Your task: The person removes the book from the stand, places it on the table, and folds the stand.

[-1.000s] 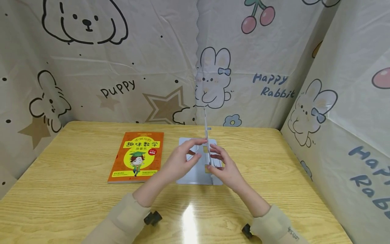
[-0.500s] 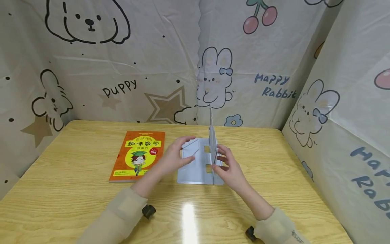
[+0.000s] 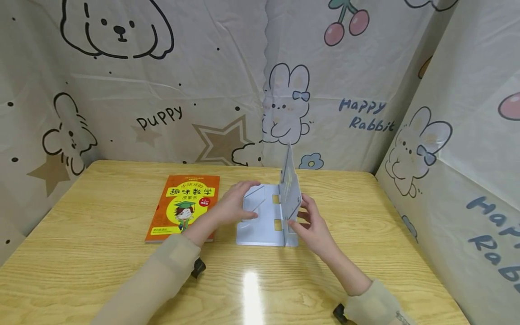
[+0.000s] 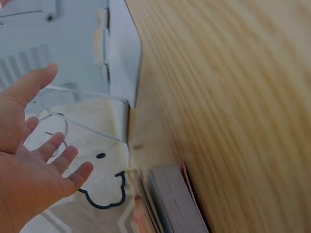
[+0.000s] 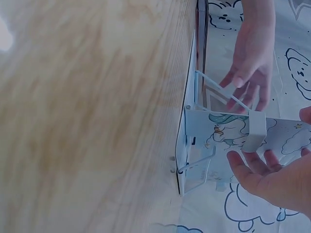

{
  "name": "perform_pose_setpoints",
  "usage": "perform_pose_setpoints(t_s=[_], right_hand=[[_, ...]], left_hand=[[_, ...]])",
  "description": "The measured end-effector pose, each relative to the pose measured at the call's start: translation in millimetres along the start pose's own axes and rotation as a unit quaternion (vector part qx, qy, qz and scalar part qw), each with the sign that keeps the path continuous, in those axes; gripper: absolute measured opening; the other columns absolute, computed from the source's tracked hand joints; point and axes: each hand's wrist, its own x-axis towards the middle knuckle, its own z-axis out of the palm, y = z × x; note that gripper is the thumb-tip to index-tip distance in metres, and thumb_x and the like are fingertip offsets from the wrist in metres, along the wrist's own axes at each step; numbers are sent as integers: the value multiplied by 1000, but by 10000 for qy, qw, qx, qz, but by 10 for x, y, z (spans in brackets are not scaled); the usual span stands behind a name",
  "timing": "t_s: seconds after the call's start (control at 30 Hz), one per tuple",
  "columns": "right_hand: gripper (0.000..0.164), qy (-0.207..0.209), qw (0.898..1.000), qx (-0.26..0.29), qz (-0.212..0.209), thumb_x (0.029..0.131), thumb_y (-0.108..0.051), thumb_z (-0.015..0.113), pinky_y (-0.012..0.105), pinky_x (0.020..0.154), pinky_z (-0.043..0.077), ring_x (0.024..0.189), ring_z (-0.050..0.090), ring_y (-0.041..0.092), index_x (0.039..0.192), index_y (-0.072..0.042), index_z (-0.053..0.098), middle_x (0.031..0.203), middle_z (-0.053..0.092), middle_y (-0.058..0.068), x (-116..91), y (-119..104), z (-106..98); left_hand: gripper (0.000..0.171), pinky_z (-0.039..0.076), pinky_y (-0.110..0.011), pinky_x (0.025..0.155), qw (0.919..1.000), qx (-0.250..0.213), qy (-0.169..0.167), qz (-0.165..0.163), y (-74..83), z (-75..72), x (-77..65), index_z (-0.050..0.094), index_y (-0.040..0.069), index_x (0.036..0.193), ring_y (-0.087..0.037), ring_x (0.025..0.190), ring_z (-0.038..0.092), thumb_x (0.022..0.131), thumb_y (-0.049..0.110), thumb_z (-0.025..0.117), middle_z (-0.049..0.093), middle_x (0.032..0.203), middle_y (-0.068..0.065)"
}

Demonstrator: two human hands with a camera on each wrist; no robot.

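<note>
A pale blue metal book stand (image 3: 260, 225) lies with its base flat on the table, its back panel (image 3: 290, 185) raised and leaning slightly right. In the right wrist view, the panel shows cartoon drawings and a white block (image 5: 256, 132). My right hand (image 3: 314, 228) holds the panel's right side, thumb in front and fingers partly hidden behind it. Over the left edge of the base, my left hand (image 3: 231, 205) has its fingers spread near the wire support (image 3: 254, 205). The left wrist view shows that hand (image 4: 36, 150) with thumb and fingers apart.
An orange-covered book (image 3: 183, 207) lies flat left of the stand, close to the left forearm. The wooden table (image 3: 122, 271) meets a fabric backdrop (image 3: 219, 90) with cartoon prints at the back and right.
The panel has swung rightward from nearly edge-on, with my right hand moving along with it. My left hand has drawn away from the panel to the left side of the base.
</note>
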Motion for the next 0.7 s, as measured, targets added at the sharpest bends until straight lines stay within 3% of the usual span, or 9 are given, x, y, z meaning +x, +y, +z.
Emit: perform_pose_setpoints(t_s=[0.07,0.4,0.7], right_hand=[[67,-13,10000,68,-42,89,-3,59,45,90,50,116,53,37,144,-22,26,141,39,18,8,72,-14],[70,-43,9998,142,-122,89,-2,59,50,92,48,115,53,40,145,-20,22,142,38,21,0,101,-67],[69,-94,9998,152,-129,89,-2,58,50,95,47,118,52,39,145,-22,23,143,38,20,5,120,-85]], left_hand=[[83,34,-49,108,9999,85,-99,-24,-29,5,30,38,22,142,-27,133,36,72,21,82,37,147,-5],[82,39,-44,105,9974,249,-654,-170,-187,40,107,36,22,142,-26,127,45,74,21,82,46,141,-8],[81,43,-41,102,9966,280,-737,-236,-229,49,129,36,21,141,-25,123,48,75,21,81,47,138,-9]])
